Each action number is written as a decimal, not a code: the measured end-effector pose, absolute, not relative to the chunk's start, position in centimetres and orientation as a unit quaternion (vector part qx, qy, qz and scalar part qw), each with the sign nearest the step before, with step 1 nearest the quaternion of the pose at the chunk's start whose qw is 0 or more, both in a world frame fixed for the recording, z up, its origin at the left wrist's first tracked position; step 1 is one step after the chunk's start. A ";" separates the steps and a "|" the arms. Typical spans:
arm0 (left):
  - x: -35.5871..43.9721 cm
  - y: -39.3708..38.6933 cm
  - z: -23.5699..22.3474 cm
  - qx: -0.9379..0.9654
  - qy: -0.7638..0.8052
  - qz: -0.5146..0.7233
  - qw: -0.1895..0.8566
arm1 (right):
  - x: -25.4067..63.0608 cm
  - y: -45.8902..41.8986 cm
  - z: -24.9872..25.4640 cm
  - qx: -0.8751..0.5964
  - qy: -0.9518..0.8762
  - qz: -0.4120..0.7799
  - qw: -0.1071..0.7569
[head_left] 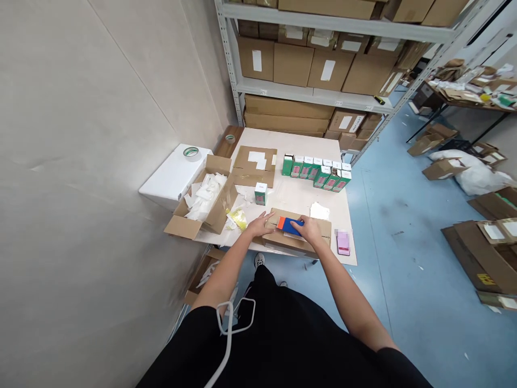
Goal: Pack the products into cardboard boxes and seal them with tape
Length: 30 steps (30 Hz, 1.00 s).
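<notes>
A closed cardboard box (278, 245) lies at the front edge of the table before me. My left hand (259, 225) rests on its left end, fingers spread, holding nothing. With its fingers closed round a flat blue tool with an orange end (288, 224), my right hand (309, 229) is over the box top. The tool's exact kind cannot be made out. White paper pieces (319, 210) lie just behind the box, and a pink phone-like item (343, 243) is to its right. A single green and white carton (260, 194) stands upright behind my left hand.
Several green and white cartons (307, 168) stand in rows at the back right of the table (294, 141). Flattened cardboard (255, 166) lies left of them. An open box of white packing paper (210, 202) stands at the left, near a tape roll (191, 153). Shelving (291, 91) rises behind.
</notes>
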<state>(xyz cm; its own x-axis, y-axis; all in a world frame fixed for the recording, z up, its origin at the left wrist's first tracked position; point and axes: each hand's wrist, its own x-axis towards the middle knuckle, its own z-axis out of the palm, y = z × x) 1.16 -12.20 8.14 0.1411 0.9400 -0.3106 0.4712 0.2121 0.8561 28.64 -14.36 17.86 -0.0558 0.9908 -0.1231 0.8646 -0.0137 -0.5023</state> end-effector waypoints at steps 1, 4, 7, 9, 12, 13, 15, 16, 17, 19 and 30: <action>1.1 -12.2 8.2 0.579 0.611 0.237 0.486 | 29.5 -14.4 18.0 -0.675 -0.688 0.229 0.135; 1.1 -12.0 8.2 0.586 0.617 0.220 0.478 | 32.4 -14.7 18.4 -0.678 -0.691 0.215 0.131; 1.0 -11.8 8.3 0.614 0.610 0.200 0.459 | 34.9 -15.0 18.8 -0.680 -0.693 0.204 0.125; 0.9 -11.7 8.3 0.633 0.604 0.179 0.450 | 36.1 -15.2 19.0 -0.679 -0.695 0.201 0.124; 0.9 -11.5 8.2 0.646 0.601 0.165 0.441 | 38.1 -15.5 19.2 -0.681 -0.692 0.205 0.123; 0.9 -11.4 8.1 0.647 0.600 0.166 0.440 | 38.9 -15.6 19.3 -0.682 -0.690 0.209 0.123; 0.8 -11.3 8.0 0.648 0.598 0.164 0.442 | 40.7 -15.8 19.3 -0.682 -0.688 0.215 0.126; 0.8 -11.3 7.9 0.648 0.598 0.163 0.443 | 41.8 -16.0 19.4 -0.683 -0.687 0.214 0.126; 0.7 -11.3 7.7 0.650 0.596 0.161 0.443 | 43.0 -16.2 19.4 -0.687 -0.684 0.210 0.126; 0.6 -11.2 7.4 0.656 0.593 0.156 0.440 | 45.4 -16.7 19.5 -0.698 -0.676 0.202 0.123; -0.3 -10.2 5.2 0.724 0.548 0.133 0.397 | 55.4 -19.9 19.4 -0.728 -0.639 0.216 0.126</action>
